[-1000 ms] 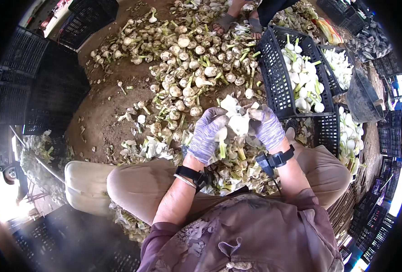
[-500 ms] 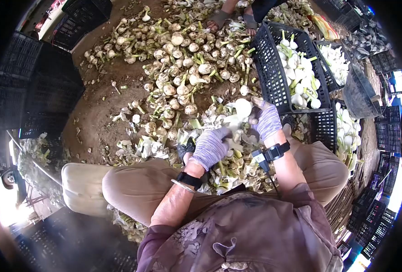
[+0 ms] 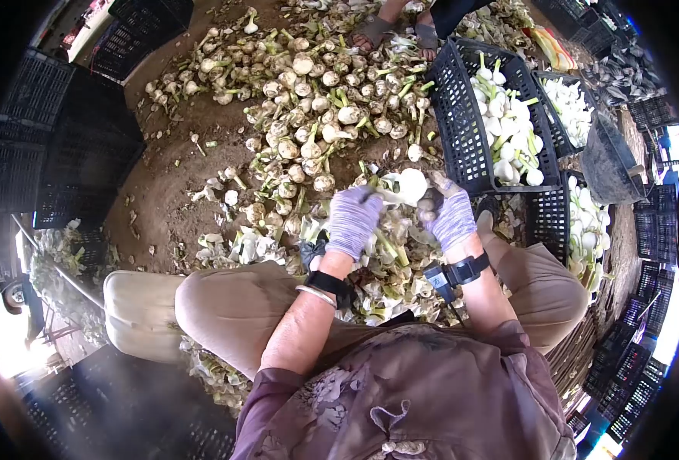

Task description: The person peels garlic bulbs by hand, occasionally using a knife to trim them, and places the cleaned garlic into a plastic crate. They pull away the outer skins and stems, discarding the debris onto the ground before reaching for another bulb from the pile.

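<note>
A peeled white garlic bulb (image 3: 412, 185) is held between my two gloved hands, its pale stalk pointing left. My right hand (image 3: 452, 216) is closed at the bulb's right side, with the thumb and fingers bent towards it. At the stalk end, my left hand (image 3: 354, 220) has its fingers curled in and gripping; its palm side is hidden. Both gloves are purple-white knit with dark, dirty fingertips. Beneath the hands lies a heap of loose garlic skins (image 3: 397, 257) between my legs. Just beyond is a big pile of unpeeled garlic bulbs (image 3: 309, 138).
A black crate (image 3: 462, 146) with clean garlic stands at the right, with other filled crates beside it. A dark bucket (image 3: 609, 159) sits further right. Another person's gloved hands (image 3: 374, 32) work at the top. Stacked black crates (image 3: 79, 146) stand at left.
My left hand has moved up and slightly left, now at the stalk end of the garlic bulb. My right hand and the bulb have hardly moved.
</note>
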The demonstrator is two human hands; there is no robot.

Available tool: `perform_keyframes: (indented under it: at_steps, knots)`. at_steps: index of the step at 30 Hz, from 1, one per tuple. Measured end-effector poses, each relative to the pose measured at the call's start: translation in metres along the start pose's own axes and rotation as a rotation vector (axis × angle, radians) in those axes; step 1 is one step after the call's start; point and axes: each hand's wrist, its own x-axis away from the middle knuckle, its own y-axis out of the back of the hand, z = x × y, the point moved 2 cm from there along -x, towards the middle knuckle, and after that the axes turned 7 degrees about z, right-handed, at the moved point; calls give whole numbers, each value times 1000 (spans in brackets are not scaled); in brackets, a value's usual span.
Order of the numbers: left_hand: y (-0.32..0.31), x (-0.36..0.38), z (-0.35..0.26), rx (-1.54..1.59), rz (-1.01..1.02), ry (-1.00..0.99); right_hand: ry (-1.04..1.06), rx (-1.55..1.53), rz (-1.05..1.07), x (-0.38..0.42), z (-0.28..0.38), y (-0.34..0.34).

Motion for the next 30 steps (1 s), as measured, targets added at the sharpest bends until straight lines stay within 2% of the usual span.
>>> perform_keyframes:
  at_steps: [2, 3, 4, 5, 6, 7, 8, 9, 10, 11, 12, 13, 14, 16, 17, 20, 22, 24, 26, 27, 29, 30]
  knots:
    - [18, -19, 48, 623, -169, 79, 52, -19, -27, 11, 11, -12]
    - [23, -18, 43, 811, -222, 65, 124, 158, 15, 8, 13, -6]
    - [27, -12, 35, 916, -189, 114, 197, 334, 58, 5, 16, 2]
    - [26, -9, 34, 964, -204, 170, 205, 487, 190, 4, 16, 5]
    - [24, -9, 33, 1012, -210, 224, 131, 616, 280, 11, 14, -4]
    - [19, -16, 54, 1035, -191, 190, 124, 830, 375, 21, 11, -20]
    - [16, -19, 63, 926, -205, 128, 308, 1053, 453, 32, 5, -43]
    - [7, -19, 56, 1019, -124, 53, 498, 1305, 479, 35, -3, -48]
    - [1, -17, 46, 1010, -63, 151, 434, 1103, 541, 25, -19, -34]
    - [-1, -15, 44, 941, -7, 130, 684, 1328, 568, 21, -21, -34]
    - [-2, -16, 48, 930, 2, 92, 394, 1150, 577, 17, -17, -30]
    - [-7, -15, 36, 1061, 6, 106, 252, 933, 407, 18, -11, -28]
    - [-8, -11, 30, 1031, 60, 81, 88, 810, 275, 27, 14, -38]
    - [2, -15, 48, 779, -15, 172, 419, 631, 194, 15, 66, -25]
    - [3, -12, 49, 707, -39, 171, 458, 540, 81, 17, 102, -21]
    - [6, -9, 44, 635, -96, 185, 793, 663, -295, 8, 230, 8]
    - [12, -6, 50, 532, -123, 105, 971, 578, -283, 1, 297, 40]
    - [14, -8, 52, 523, -127, 105, 880, 583, -489, -3, 321, 38]
    - [12, -5, 33, 395, -109, 134, 763, 545, -261, -6, 290, 26]
    - [10, -3, 24, 359, -69, 105, 662, 510, -11, -15, 259, 17]
    - [3, 0, 5, 328, -31, 38, 435, 555, 178, -22, 171, -4]
    - [-1, 4, -6, 328, -37, 4, 284, 441, 372, -20, 125, -14]
